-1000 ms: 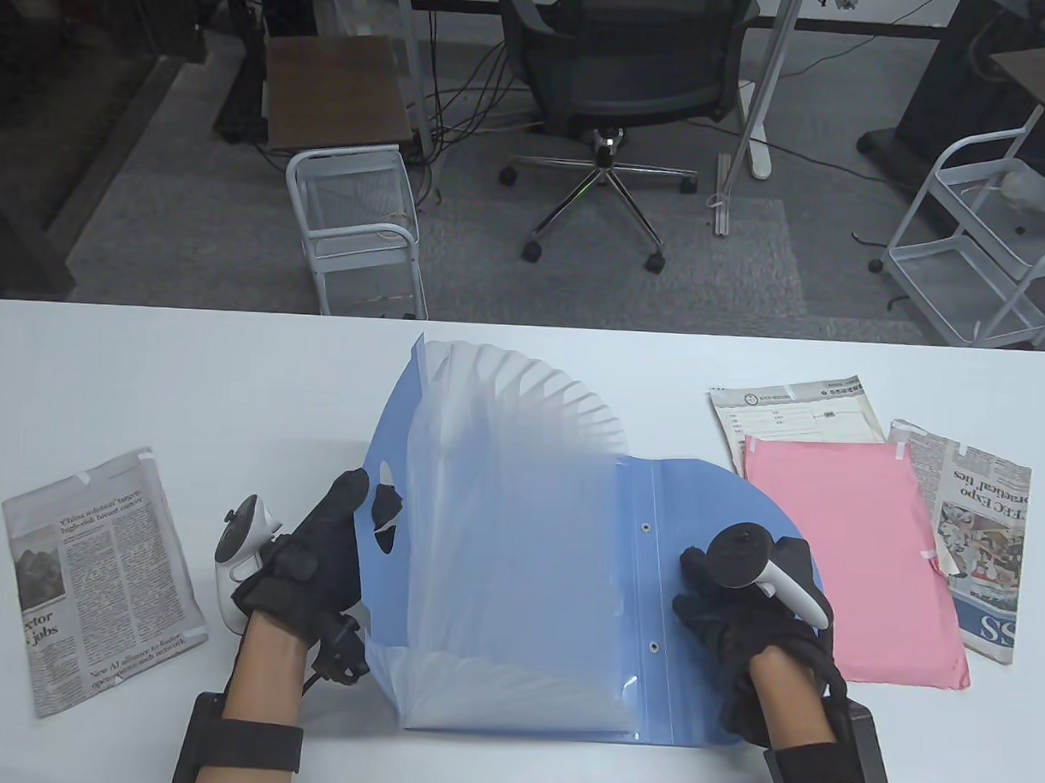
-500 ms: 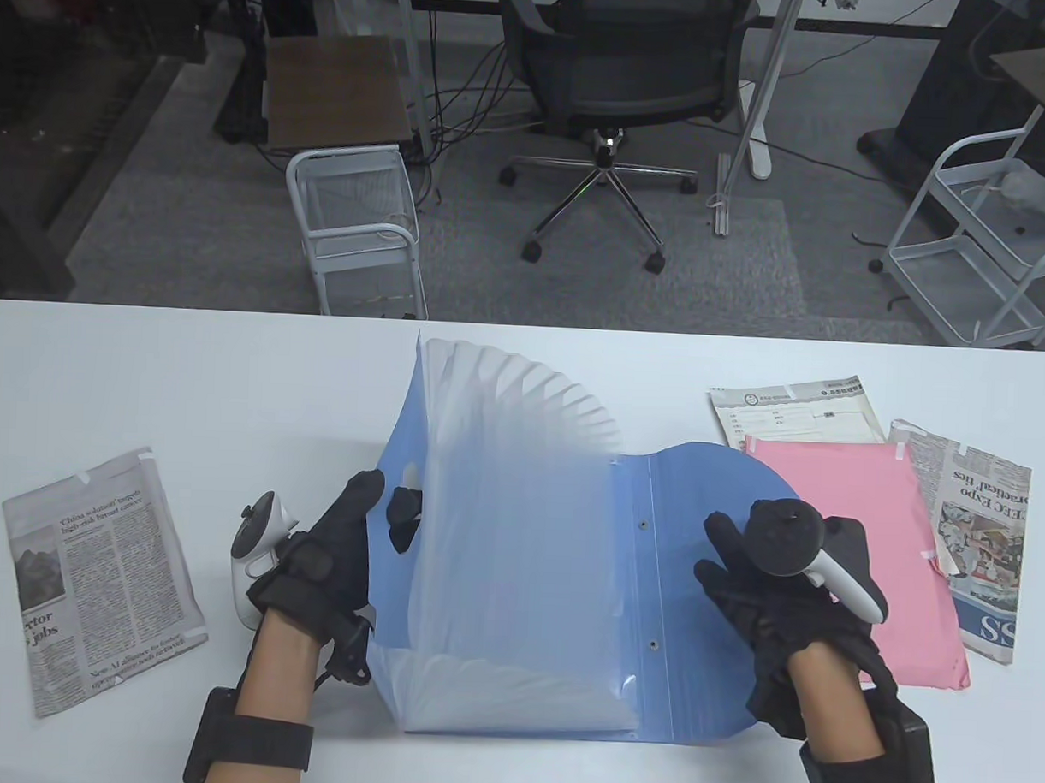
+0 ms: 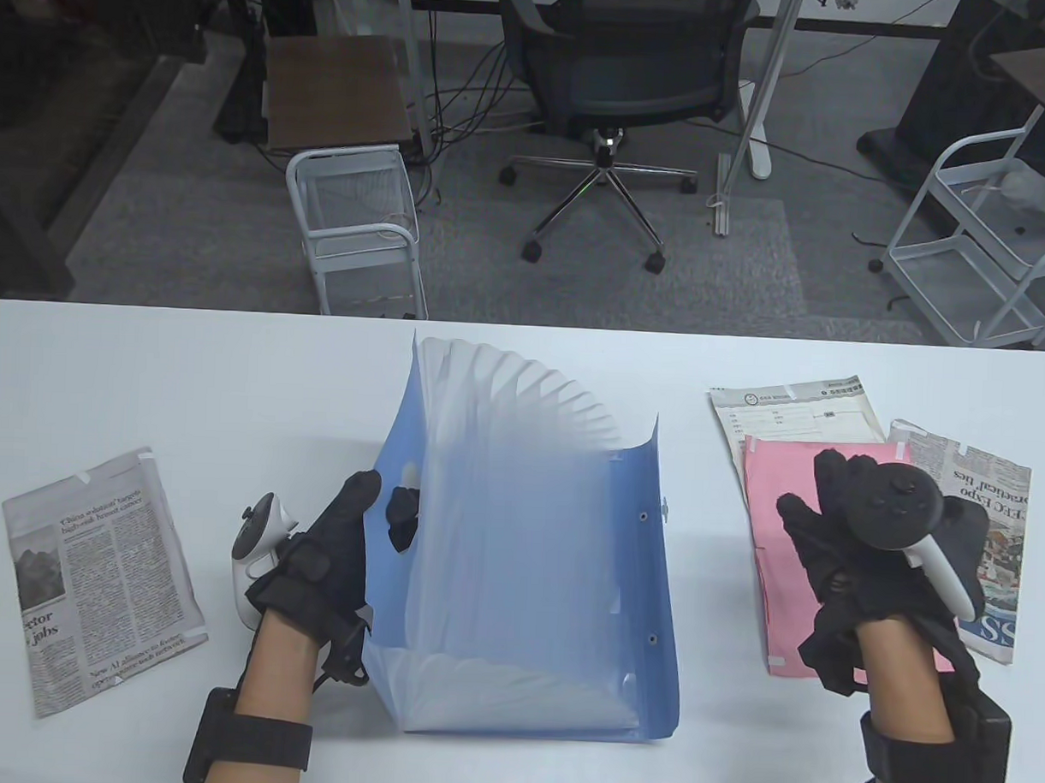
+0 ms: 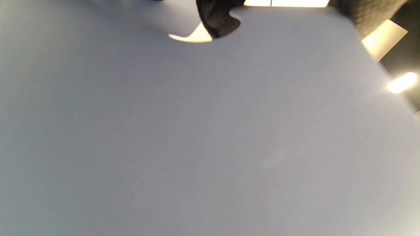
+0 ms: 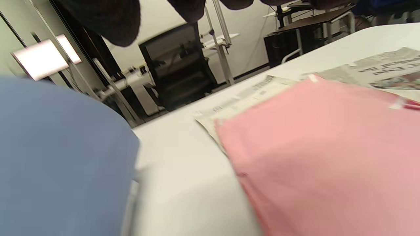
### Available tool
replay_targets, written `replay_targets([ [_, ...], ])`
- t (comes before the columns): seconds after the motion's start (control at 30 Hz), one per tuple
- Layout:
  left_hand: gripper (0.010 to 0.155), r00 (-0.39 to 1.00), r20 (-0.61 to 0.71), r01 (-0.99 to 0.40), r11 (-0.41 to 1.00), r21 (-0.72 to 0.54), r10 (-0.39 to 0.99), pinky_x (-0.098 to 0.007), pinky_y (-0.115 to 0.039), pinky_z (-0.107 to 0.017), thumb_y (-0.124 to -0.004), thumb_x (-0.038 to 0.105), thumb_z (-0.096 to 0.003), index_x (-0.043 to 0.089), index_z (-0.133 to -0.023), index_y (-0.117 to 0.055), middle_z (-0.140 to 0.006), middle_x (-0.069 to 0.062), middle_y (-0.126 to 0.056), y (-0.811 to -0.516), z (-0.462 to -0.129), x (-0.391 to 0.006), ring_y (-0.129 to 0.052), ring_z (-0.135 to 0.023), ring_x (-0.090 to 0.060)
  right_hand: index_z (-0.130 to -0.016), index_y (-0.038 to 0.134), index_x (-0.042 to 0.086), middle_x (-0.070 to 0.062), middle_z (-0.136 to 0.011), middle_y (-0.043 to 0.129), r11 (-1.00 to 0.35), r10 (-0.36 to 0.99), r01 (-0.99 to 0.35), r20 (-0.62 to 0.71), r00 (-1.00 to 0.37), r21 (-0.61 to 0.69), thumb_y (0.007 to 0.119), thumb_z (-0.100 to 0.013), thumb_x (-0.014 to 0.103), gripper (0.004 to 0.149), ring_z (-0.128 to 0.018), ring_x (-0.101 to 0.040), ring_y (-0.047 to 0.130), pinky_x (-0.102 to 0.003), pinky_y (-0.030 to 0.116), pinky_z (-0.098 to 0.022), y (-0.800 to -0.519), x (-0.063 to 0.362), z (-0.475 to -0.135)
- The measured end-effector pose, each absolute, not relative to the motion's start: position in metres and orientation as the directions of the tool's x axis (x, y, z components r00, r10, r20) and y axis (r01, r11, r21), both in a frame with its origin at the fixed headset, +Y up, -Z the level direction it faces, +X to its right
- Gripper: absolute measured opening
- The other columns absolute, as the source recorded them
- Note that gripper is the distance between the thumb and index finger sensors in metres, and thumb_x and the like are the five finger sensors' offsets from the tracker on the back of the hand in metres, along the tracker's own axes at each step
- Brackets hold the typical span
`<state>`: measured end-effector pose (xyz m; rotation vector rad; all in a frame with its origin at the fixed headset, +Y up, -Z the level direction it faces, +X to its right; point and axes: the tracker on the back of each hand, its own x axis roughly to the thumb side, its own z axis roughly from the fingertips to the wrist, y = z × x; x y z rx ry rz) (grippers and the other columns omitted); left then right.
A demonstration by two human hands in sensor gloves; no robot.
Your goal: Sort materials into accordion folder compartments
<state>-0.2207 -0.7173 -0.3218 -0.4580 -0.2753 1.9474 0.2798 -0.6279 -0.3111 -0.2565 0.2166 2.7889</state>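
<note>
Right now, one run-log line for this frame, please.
left hand: holds blue accordion folder open | right hand: over pink sheet, grip unclear | nothing filed yet

"jobs" on left newspaper (image 3: 96, 578); "Expo" on right newspaper (image 3: 990, 502).

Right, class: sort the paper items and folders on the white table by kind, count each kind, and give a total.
Newspaper sheets: 2, one at the left, one at the far right
Printed form: 1
Pink folder: 1
Blue accordion folder: 1
Total: 5
</note>
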Motion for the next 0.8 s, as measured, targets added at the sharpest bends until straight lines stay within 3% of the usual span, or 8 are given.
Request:
replay_targets([
  [0.17, 0.069, -0.354, -0.187, -0.827, -0.401, -0.395, 0.916, -0.079, -0.032, -0.061, -0.062, 0.071, -0.065, 0.012, -0.1, -0.066, -0.117, -0.041, -0.007, -0.718, -0.322, -0.219, -0.009, -0.098, -0.071, -0.115, 0.034, 0.007, -0.031, -0.118, 0.025, -0.939, 0.142, -0.215, -0.267, -0.953, 0.268, 0.067, -0.059, 0.056, 0.081, -0.103, -0.061, 0.036, -0.078, 0.052, -0.065, -0.694, 0.27, -0.324],
  [0.37, 0.069, -0.355, -0.187, -0.825, -0.401, -0.398, 0.916, -0.079, -0.032, -0.061, -0.061, 0.071, -0.0651, 0.012, -0.1, -0.065, -0.118, -0.04, -0.007, -0.719, -0.321, -0.219, -0.008, -0.098, -0.071, -0.114, 0.03, 0.006, -0.032, -0.117, 0.024, -0.921, 0.025, -0.144, -0.314, -0.949, 0.361, 0.07, -0.058, 0.056, 0.085, -0.101, -0.062, 0.04, -0.075, 0.057, -0.065, -0.741, 0.266, -0.33],
  [0.53, 0.069, -0.357, -0.188, -0.823, -0.403, -0.4, 0.915, -0.079, -0.032, -0.061, -0.061, 0.071, -0.0651, 0.012, -0.1, -0.066, -0.118, -0.04, -0.007, -0.719, -0.322, -0.218, -0.008, -0.098, -0.071, -0.112, 0.041, 0.005, -0.032, -0.116, 0.036, -0.931, 0.033, -0.155, -0.348, -0.937, 0.329, 0.072, -0.059, 0.048, 0.075, -0.098, -0.062, 0.049, -0.07, 0.064, -0.064, -0.75, 0.267, -0.329],
  [0.8, 0.069, -0.355, -0.189, -0.823, -0.402, -0.402, 0.916, -0.079, -0.031, -0.061, -0.061, 0.071, -0.0652, 0.012, -0.101, -0.065, -0.118, -0.04, -0.006, -0.72, -0.322, -0.217, -0.008, -0.098, -0.07, -0.103, 0.062, 0.007, -0.031, -0.106, 0.064, -0.97, -0.119, 0.035, -0.349, -0.929, 0.239, 0.077, -0.058, 0.039, 0.057, -0.085, -0.059, 0.075, -0.057, 0.084, -0.053, -0.75, 0.251, -0.33],
])
